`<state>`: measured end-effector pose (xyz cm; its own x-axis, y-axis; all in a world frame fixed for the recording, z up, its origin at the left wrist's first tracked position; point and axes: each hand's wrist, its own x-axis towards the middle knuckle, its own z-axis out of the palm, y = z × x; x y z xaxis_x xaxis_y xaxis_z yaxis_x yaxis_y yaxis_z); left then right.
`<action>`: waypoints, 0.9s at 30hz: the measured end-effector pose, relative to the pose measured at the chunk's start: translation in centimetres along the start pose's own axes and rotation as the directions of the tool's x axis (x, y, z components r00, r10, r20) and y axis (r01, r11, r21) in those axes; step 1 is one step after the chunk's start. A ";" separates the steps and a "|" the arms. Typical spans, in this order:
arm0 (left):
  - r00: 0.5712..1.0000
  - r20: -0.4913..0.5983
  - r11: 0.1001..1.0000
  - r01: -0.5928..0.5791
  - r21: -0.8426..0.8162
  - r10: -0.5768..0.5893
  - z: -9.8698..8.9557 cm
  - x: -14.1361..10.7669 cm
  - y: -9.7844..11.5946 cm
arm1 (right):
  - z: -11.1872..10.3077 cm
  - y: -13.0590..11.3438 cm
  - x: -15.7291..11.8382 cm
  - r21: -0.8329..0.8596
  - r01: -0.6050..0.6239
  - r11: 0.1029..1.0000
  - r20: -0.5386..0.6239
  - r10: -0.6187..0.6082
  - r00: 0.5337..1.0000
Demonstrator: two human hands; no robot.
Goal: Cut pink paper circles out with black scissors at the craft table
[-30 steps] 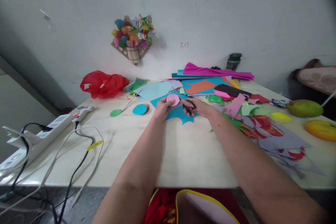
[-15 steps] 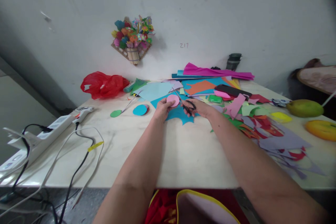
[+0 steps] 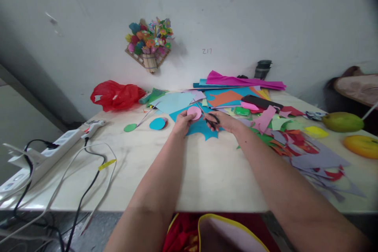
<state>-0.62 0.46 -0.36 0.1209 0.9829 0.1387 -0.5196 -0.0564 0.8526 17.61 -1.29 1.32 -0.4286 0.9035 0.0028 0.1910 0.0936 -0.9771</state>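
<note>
My left hand (image 3: 182,123) pinches a round pink paper disc (image 3: 194,113) by its lower left edge. My right hand (image 3: 220,121) is closed on black-handled scissors (image 3: 212,120), whose blades point up and left beside the disc's right edge. Under both hands lies a blue sheet (image 3: 203,129) with a scalloped, cut lower edge. Left of my left hand, blue discs (image 3: 157,124) rest on the table with reddish ones partly beneath. Farther left is a green disc (image 3: 130,127) beside a thin purple strip.
Paper scraps (image 3: 313,157) cover the right side, near a black phone (image 3: 261,102) and two fruit-like objects. A red plastic bag (image 3: 118,95) sits at the back left. A white power strip (image 3: 56,151) with trailing cables lies along the left edge.
</note>
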 end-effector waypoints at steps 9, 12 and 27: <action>1.000 -0.013 1.000 0.008 -0.009 -0.008 0.0 0.0 0.1 | 0.0 0.1 0.1 -0.024 0.017 1.000 0.004 -0.017 1.000; 1.000 -0.015 1.000 0.009 -0.015 -0.009 0.0 0.1 0.0 | 0.1 -0.1 0.0 -0.022 0.018 1.000 0.004 -0.018 1.000; 1.000 -0.023 0.999 0.017 -0.036 -0.018 -0.1 0.2 0.0 | 0.1 -0.5 -0.2 -0.025 0.023 0.999 0.000 -0.023 1.000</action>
<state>-0.71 0.63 -0.36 0.1106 0.9876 0.1114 -0.5475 -0.0330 0.8362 17.49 -1.62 1.75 -0.4333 0.9009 0.0256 0.2025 0.1250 -0.9713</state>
